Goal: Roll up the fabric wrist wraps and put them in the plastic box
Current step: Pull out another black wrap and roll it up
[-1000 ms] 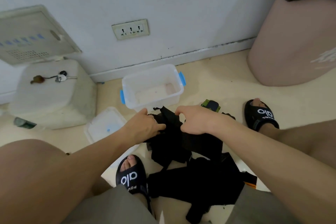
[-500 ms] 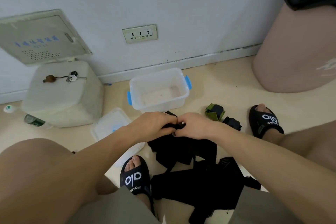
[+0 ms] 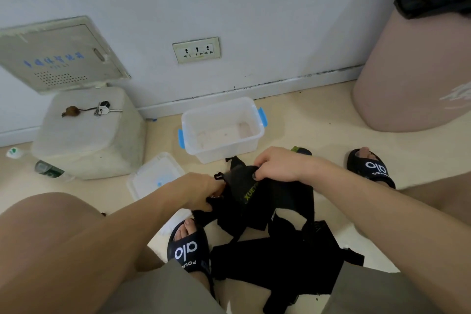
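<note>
Above the loose black wraps [image 3: 280, 260] on the floor, the left hand [image 3: 201, 192] and right hand [image 3: 277, 164], close together half a second ago, have moved apart, each pinching one black wrist wrap [image 3: 244, 191], so rolling is only beginning; beyond, the plastic box [image 3: 221, 127] stands open and unobstructed.

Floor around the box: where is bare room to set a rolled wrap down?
Bare floor lies between the box and the pink bin, reaching toward the right sandal. Crowded: the lid left of the box, and the black wraps piled between the feet, where left hand and right hand hold one wrap.
</note>
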### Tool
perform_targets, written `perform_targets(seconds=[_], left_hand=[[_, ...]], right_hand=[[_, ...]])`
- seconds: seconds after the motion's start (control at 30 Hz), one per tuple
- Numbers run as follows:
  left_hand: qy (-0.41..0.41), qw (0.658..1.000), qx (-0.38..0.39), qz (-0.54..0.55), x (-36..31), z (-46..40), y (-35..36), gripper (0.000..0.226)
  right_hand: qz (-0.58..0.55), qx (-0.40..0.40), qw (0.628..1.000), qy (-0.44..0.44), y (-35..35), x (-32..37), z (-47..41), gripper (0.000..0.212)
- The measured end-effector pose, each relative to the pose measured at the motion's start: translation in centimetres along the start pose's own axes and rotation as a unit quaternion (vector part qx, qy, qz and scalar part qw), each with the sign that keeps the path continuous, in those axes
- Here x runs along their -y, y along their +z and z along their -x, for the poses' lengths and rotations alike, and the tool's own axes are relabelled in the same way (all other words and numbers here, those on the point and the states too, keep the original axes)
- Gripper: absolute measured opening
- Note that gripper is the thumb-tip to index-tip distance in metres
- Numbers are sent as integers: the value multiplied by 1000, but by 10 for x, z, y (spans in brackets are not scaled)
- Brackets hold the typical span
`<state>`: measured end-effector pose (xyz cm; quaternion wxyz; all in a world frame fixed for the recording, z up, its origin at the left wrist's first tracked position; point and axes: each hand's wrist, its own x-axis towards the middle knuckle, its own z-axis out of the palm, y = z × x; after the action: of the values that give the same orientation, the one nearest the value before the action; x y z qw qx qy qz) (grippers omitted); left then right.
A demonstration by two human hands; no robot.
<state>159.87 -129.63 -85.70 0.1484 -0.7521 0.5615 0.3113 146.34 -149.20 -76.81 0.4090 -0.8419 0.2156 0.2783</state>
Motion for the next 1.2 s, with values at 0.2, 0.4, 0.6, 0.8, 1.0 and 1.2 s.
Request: perform_targets(seconds=[0.2, 0.4, 0.6, 0.8, 1.0, 1.2], left_hand=[[-20, 924, -68, 376, -9, 9, -21, 38], [44, 791, -69, 607, -41, 45, -76, 49], [-9, 738, -237, 631, -55, 50, -91, 22], [-48, 746, -311, 587, -50, 62, -119, 22], [-8, 740, -334, 584, -52, 82, -126, 20], [-47, 698, -387, 601, -56, 74, -130, 28]], right_hand=[[-82, -52, 995, -1, -22, 2, 15, 23], [-160, -82, 984, 2, -28, 10, 23, 14], [-242, -80, 967, -5, -38, 19, 38, 15], [-257, -68, 964, -21, -57, 21, 53, 26], [-244, -8, 968, -52, -56, 26, 56, 33], [-236, -70, 968, -51, -61, 32, 61, 21]])
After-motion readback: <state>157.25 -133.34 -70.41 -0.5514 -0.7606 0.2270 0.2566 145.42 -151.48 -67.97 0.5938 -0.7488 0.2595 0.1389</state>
